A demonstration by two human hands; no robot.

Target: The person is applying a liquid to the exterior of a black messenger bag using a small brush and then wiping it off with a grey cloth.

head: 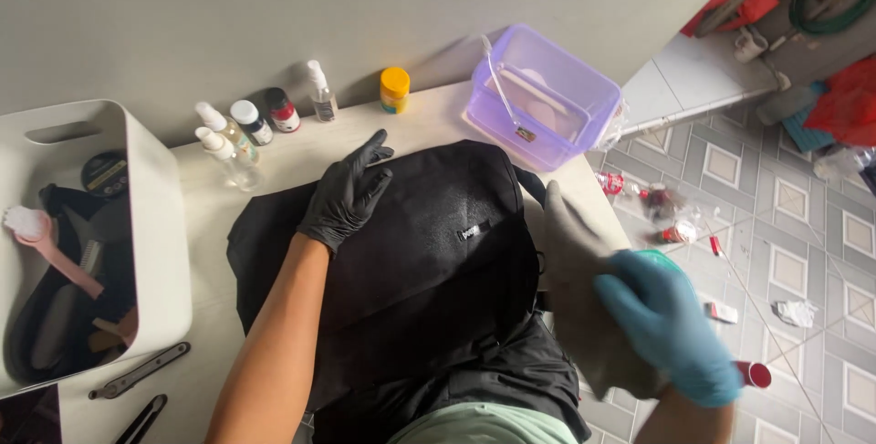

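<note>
Two gloved hands work a black backpack (429, 252) lying on the table (205, 316): left hand (347, 193) rests flat and open on it, right hand (671, 325) grips a grey cloth (575, 289). Best to brace firmly and wipe evenly.

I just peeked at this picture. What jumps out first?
A big black backpack lies in the middle of the table. The left hand, in a black glove, presses flat on it, while the right hand, in a blue glove, holds a grey cloth at its right edge. A purple tub sits behind.
</note>
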